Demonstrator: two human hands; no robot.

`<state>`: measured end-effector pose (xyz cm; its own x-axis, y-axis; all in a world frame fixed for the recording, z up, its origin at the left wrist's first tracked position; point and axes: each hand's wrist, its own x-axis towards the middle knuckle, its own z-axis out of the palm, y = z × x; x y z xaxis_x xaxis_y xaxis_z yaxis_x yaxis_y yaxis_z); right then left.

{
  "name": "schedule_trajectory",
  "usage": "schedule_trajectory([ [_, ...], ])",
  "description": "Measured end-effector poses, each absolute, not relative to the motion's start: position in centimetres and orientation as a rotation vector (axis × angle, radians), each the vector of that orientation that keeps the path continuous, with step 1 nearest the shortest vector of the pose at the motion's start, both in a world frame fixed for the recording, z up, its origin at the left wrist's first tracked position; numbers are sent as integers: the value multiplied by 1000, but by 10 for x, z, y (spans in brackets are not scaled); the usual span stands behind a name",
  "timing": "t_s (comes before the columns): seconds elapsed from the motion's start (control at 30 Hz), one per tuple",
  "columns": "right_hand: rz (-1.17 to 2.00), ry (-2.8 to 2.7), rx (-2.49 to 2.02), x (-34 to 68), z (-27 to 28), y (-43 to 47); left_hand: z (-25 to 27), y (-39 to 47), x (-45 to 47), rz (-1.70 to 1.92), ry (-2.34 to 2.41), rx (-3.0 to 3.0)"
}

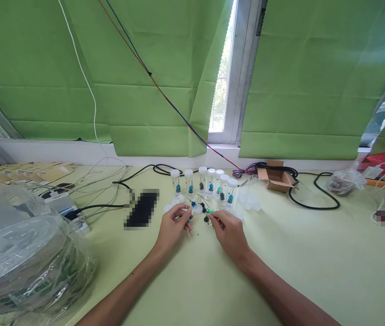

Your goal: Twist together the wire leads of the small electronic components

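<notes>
My left hand (pixel 174 225) is closed in a pinch on a small blue part with a thin pale stem, mostly hidden by the fingers. My right hand (pixel 229 232) has thumb and forefinger pressed together beside small green pieces (pixel 210 211); what they hold, if anything, is too small to make out. Between the hands lie a round white cap (pixel 198 209) and a small black part (pixel 206 219). Just beyond them stand several clear tubes (pixel 189 184) with white lids, each containing a small blue, black or green part with thin stems.
Clear plastic caps (pixel 255 206) lie right of the tubes. An open cardboard box (pixel 275 177) and black cable (pixel 314 208) are farther right. To the left are a blurred dark rectangle (pixel 142 209), a power strip (pixel 64 204) and a large plastic-wrapped reel (pixel 19 253).
</notes>
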<state>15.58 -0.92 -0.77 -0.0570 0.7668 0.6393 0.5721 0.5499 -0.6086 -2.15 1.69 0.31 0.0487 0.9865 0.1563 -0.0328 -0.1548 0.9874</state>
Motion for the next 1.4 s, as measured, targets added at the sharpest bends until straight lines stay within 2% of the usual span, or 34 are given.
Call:
schedule_trajectory([
  [0.53, 345, -1977, -1550, 154, -13, -6, 2, 14, -19, 1272, 1029, 1344],
  [1.4, 208, -1967, -1519, 154, -14, -8, -2, 15, -22, 1157, 1234, 1621],
])
